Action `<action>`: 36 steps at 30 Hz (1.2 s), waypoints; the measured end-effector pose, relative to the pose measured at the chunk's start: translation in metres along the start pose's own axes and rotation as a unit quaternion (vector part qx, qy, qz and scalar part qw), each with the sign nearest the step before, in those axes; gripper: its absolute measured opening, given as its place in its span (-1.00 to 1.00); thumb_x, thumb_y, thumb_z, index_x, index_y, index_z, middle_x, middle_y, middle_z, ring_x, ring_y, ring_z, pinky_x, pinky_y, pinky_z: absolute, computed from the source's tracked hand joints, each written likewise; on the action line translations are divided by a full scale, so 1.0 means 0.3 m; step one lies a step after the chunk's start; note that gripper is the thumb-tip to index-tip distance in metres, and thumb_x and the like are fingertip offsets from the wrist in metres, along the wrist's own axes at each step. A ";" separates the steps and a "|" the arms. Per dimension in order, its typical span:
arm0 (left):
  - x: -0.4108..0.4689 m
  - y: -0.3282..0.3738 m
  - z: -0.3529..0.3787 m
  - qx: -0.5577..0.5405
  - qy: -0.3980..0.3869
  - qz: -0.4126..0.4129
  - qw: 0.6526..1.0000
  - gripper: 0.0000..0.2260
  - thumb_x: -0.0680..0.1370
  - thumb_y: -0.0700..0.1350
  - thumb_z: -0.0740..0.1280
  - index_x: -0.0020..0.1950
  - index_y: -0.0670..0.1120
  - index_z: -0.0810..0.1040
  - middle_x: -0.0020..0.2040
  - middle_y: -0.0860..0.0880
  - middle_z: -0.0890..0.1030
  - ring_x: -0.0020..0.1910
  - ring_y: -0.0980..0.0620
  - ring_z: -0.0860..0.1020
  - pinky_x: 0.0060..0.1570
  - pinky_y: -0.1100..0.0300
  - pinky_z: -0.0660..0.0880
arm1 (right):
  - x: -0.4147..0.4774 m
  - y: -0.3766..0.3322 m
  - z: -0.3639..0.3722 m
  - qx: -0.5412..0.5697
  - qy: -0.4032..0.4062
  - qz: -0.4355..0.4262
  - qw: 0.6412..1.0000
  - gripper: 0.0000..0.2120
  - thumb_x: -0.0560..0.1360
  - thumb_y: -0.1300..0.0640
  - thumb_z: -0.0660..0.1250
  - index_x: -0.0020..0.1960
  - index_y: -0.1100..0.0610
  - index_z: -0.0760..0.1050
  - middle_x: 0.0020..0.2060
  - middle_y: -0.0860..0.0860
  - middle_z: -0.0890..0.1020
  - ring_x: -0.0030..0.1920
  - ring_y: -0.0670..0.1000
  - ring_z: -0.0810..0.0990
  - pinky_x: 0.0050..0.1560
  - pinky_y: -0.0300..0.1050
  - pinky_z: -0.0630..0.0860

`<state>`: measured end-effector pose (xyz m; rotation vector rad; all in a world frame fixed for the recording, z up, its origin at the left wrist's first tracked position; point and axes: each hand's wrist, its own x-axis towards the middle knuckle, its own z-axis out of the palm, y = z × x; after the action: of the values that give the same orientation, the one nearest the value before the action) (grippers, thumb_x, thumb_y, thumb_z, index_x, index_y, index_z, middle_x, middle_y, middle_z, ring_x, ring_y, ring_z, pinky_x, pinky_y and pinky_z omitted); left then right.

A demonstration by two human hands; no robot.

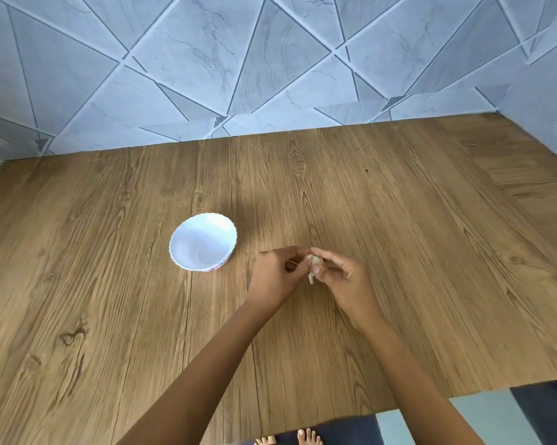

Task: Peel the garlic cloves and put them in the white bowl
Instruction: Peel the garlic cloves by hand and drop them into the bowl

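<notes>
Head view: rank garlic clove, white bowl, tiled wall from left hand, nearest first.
1. Pale papery garlic clove: pinched by the left hand.
2. White scalloped bowl: to its left.
3. Grey marbled tile wall: farthest, straight ahead.

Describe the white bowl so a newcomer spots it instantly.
Start at the wood-grain table below the grey tiled wall. Near its middle, left of the left hand, which pinches a garlic clove with the right hand, stands the bowl. It is the only dish: white, scalloped rim, coloured print low outside.

Bare left hand (275, 279), right hand (346, 282), forearms (206, 364), toes (307, 436)
</notes>
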<state>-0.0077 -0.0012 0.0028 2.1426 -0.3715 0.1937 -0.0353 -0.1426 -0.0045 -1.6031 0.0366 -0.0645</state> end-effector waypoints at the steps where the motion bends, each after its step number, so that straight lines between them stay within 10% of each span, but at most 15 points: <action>1: 0.002 0.000 0.000 0.006 0.002 -0.001 1.000 -0.83 0.48 -0.16 0.43 0.04 -0.15 0.67 -0.16 -0.03 0.69 -0.27 0.18 0.60 -0.21 0.32 0.55 | -0.002 0.003 0.003 -0.008 0.008 -0.001 1.000 -0.69 0.44 0.36 0.38 0.11 0.05 0.57 -0.08 -0.11 0.66 -0.03 -0.16 0.64 -0.01 -0.31 0.54; 11: 0.018 0.011 -0.027 0.049 -0.043 -0.003 0.998 -0.87 0.46 -0.26 0.37 -0.05 -0.15 0.69 -0.41 0.05 0.57 -0.48 0.18 0.48 -0.41 0.35 0.39 | -0.018 0.017 0.009 -0.031 0.020 0.003 0.999 -0.72 0.46 0.29 0.39 0.13 0.06 0.56 -0.06 -0.05 0.66 0.00 -0.13 0.64 0.03 -0.32 0.53; 16: 0.034 0.001 -0.081 -0.127 -0.009 -0.158 0.979 -0.92 0.50 -0.28 0.36 -0.12 -0.15 0.64 -0.26 -0.09 0.65 -0.31 0.10 0.62 -0.25 0.26 0.55 | 0.000 -0.002 -0.013 -0.040 0.035 0.016 0.998 -0.78 0.45 0.24 0.41 0.07 0.04 0.56 -0.06 -0.03 0.65 -0.09 -0.23 0.61 -0.08 -0.41 0.49; 24: -0.090 0.006 -0.155 -0.158 -0.004 -0.237 0.959 -0.94 0.50 -0.21 0.40 -0.06 -0.12 0.64 -0.24 -0.08 0.63 -0.27 0.05 0.58 -0.20 0.23 0.57 | 0.072 0.016 0.028 -0.314 0.018 -0.132 0.940 -0.77 0.38 0.13 0.49 0.03 0.13 0.63 -0.29 -0.16 0.56 -0.33 -0.17 0.50 -0.29 -0.44 0.34; 29: -0.177 0.023 -0.191 -0.219 0.015 -0.281 0.934 -0.92 0.51 -0.23 0.39 -0.04 -0.13 0.66 -0.28 -0.01 0.60 -0.31 0.13 0.56 -0.28 0.31 0.51 | 0.089 0.052 0.014 -0.311 -0.012 -0.127 0.942 -0.72 0.41 0.10 0.47 0.10 0.15 0.60 -0.15 -0.02 0.66 -0.15 -0.01 0.62 -0.13 -0.11 0.56; 36: -0.305 0.048 -0.230 -0.236 0.025 -0.331 0.913 -0.86 0.50 -0.30 0.38 -0.07 -0.08 0.67 -0.14 -0.03 0.67 -0.16 0.09 0.65 -0.12 0.30 0.56 | -0.058 0.000 0.011 -0.351 0.033 -0.270 0.896 -0.75 0.43 0.25 0.43 0.10 0.19 0.57 -0.04 0.04 0.63 -0.04 0.04 0.56 -0.04 -0.18 0.46</action>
<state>-0.0985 0.0656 0.0276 1.6648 0.3256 -0.2139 -0.0525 -0.1381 -0.0048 -2.2934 -0.3768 -0.5951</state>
